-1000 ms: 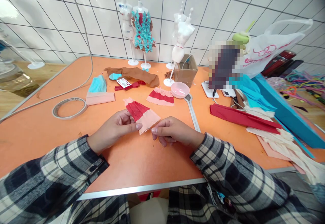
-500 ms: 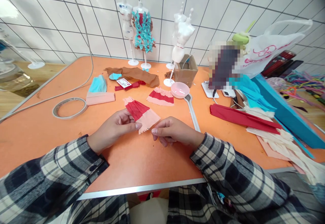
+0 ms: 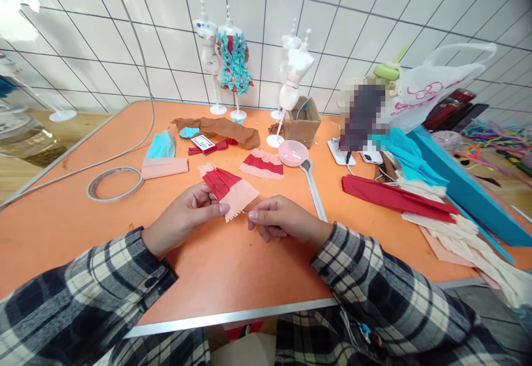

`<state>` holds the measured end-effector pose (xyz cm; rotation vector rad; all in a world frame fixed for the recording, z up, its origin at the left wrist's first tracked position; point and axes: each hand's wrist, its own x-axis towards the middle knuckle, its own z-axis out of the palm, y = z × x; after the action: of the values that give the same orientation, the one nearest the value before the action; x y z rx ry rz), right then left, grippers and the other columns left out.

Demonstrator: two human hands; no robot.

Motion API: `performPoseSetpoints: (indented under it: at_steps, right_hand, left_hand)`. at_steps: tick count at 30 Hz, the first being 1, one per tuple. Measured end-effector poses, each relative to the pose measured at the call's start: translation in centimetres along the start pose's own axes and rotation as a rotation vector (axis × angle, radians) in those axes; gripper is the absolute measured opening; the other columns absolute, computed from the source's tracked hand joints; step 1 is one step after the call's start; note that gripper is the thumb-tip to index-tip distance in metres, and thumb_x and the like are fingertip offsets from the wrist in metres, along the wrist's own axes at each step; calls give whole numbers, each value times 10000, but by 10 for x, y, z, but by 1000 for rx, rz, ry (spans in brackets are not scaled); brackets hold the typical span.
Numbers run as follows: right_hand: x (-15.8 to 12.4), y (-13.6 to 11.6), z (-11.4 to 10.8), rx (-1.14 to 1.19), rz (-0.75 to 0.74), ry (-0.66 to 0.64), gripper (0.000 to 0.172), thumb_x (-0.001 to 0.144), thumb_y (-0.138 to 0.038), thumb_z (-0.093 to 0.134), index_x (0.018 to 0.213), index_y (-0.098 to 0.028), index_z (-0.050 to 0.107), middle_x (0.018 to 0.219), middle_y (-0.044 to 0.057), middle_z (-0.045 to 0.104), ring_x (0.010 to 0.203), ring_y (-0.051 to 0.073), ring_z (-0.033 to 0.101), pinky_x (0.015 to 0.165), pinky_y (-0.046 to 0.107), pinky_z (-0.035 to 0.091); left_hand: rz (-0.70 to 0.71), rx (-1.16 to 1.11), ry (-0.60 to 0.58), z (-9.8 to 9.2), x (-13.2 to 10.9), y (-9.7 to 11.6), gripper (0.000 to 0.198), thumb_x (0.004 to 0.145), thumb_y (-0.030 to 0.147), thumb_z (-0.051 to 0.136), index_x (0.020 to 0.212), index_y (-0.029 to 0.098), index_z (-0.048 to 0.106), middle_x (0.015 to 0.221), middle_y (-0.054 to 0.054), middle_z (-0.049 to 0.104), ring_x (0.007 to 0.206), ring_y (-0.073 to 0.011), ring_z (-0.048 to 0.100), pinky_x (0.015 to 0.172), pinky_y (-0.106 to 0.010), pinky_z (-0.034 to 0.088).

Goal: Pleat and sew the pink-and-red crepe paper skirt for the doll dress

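Left-hand fingers (image 3: 216, 211) pinch a flared pink-and-red crepe-like sheet (image 3: 233, 191) with a fringed lower edge, held above the orange counter (image 3: 208, 283); right-hand fingers (image 3: 265, 217), nearly closed just beside that edge, grip a thin dark sliver (image 3: 245, 211), possibly a tool. A second fringed pink-and-red piece (image 3: 262, 165) lies beyond the fingers, near a translucent pink round bowl (image 3: 293, 159). Compared with half a second earlier, the view is tilted slightly upward, the grip scarcely differs, and no new notch is discernible: work apparently remains at the fringe.

Left hand (image 3: 187, 211) pinching, right hand (image 3: 286, 219) curled, forearms (image 3: 89, 274) angled inward
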<state>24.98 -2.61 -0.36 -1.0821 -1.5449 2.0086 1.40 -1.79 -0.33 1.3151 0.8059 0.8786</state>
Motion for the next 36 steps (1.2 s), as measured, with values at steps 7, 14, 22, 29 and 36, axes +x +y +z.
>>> performPoseSetpoints:
  at_steps: [7,14,22,29,36]
  right_hand:
    - [0,2,0,4,8,-3,452,812,-593,723,798,-145,663,522,-35,592,381,51,374,408,204,304]
    - [0,3,-1,15,14,-8,437,826,-580,718,802,-147,664,522,-37,592,380,49,361,404,204,301]
    - [0,1,0,0,16,-3,424,833,-561,712,776,-145,660,506,-37,590,367,46,359,396,196,305]
    - [0,3,-1,4,14,-6,451,831,-586,713,770,-142,658,500,-32,586,373,51,382,391,194,276]
    - [0,3,-2,3,5,-27,392,857,-526,694,801,-138,676,522,-29,603,375,49,381,397,192,293]
  left_hand:
    - [-2,26,-41,0,0,2,229,818,294,810,1025,224,740,1038,1,805,1039,-241,719,894,-293,545]
    - [-7,42,-8,0,1,-1,346,748,315,855,1045,179,742,977,-83,805,1007,-297,732,848,-350,575]
    - [-23,18,-21,0,1,-1,346,736,300,871,1042,188,753,1003,-83,805,1023,-285,730,879,-342,574]
    - [-28,25,-10,0,1,0,357,733,301,876,1048,188,750,1043,-87,804,1042,-288,728,890,-340,574]
    - [-1,17,-13,-3,1,-3,346,778,312,847,1084,188,744,1101,-94,795,1072,-282,721,927,-342,557]
